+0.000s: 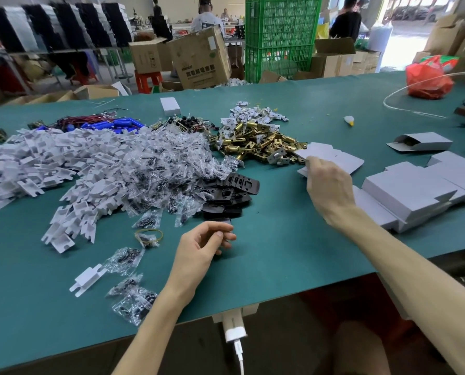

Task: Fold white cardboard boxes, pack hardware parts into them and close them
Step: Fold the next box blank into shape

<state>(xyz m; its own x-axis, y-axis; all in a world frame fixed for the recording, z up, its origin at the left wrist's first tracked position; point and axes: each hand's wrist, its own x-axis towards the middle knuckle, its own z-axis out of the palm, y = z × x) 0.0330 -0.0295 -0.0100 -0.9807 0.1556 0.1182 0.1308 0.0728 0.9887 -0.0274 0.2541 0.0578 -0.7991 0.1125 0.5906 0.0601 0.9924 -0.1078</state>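
My right hand (330, 186) reaches out over the green table and pinches a flat white box blank (331, 156) that lies beside the pile of brass latches (261, 142). My left hand (204, 247) hovers near the table's front, its curled fingers holding a small black plate (224, 221). More black plates (231, 192) lie stacked just beyond it. A stack of folded white boxes (412, 194) sits to the right of my right arm. One folded box (422, 142) with a part inside lies farther right.
A large heap of white plastic pieces (36, 163) and clear screw bags (155, 163) covers the left half of the table (280, 253). Loose bags (133, 301) lie near the front edge. A red bag (426, 79) and a clear tube (415, 87) sit far right.
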